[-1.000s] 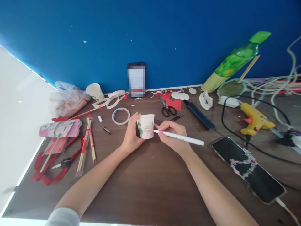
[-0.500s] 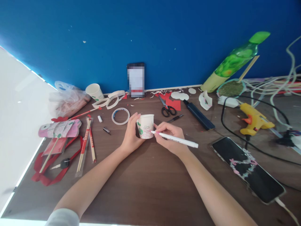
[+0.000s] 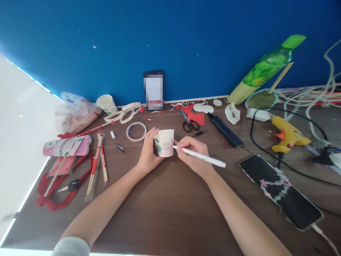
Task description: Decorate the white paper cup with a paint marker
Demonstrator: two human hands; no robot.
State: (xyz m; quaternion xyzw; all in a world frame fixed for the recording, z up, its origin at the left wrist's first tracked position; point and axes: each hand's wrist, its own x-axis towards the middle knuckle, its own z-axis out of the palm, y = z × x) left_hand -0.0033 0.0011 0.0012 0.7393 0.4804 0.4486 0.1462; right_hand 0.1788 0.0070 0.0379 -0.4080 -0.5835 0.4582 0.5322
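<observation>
In the middle of the desk, my left hand grips a white paper cup with green leaf prints and dark lettering. The cup is upright, its mouth facing up. Pinched in my right hand is a white marker, its tip at the cup's right side. Faint pink lines show on the cup near that tip. Whether the tip touches the surface I cannot tell. Just beyond my right hand lie a black pen and black-handled scissors.
A roll of tape, a white cap and wrapped chopsticks lie left. A phone leans against the blue wall. Rightward are a yellow glue gun, a tilted green bottle, cables, and another phone with a beaded strap.
The marker tip has shifted slightly up and right along the cup, with my right hand moving a little. My left hand and the cup stay nearly still.
</observation>
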